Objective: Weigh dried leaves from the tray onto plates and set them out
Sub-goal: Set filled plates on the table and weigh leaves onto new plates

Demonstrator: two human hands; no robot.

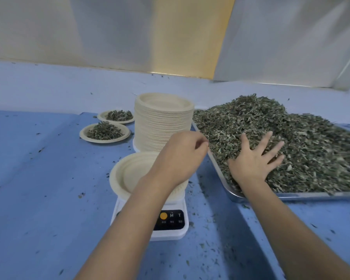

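**Head view.** We see the right hand (pixel 255 160) lying palm-down on the leaves (pixel 281 122). Its fingers are straight and spread, the tips sunk a little into the heap, and it grips nothing. The leaves are piled high in the tray (pixel 291 196), which sits on the right of the table (pixel 38 178), with its near left corner just beside the scale (pixel 170 223).

The left hand (pixel 182 156) hovers above the plate (pixel 123 174) with its back toward us. Its fingers are curled, the tips pointing at the tray's left rim; we cannot tell whether they pinch anything. The plate rests on the scale, and the left forearm covers the plate's right side and the left part of the scale's panel.

Behind the plate stands a tall stack (pixel 163 122) of like plates, near the tray's left rim. Left of the stack, the near plate (pixel 83 135) and the far plate (pixel 101 116) lie just beside each other, each bearing a small heap of leaves. Leaf crumbs are scattered over the table.
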